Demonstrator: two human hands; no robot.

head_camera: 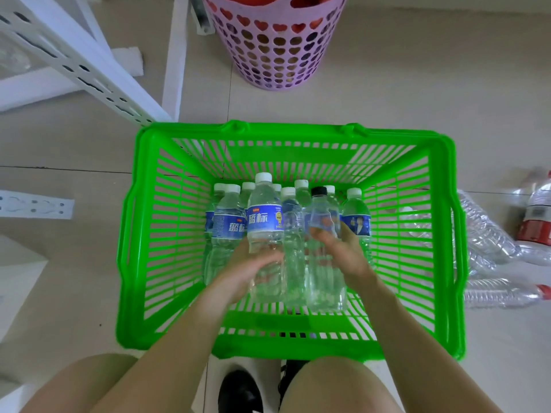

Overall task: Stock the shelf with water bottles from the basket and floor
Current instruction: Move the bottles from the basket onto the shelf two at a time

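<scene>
Now the left hand (253, 262) clasps a white-capped clear water bottle (265, 222) and the right hand (343, 254) a black-capped one (322, 216) inside the green plastic basket (143, 234), both likely needing lifting shelfward.

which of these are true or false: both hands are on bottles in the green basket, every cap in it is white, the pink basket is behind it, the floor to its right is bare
1. Both hands, left hand and right hand, grip bottles in the green basket. True.
2. Every cap is white. False: one black cap shows.
3. The pink basket stands beyond it. True.
4. The floor to its right is bare. False: loose bottles lie there.
</scene>
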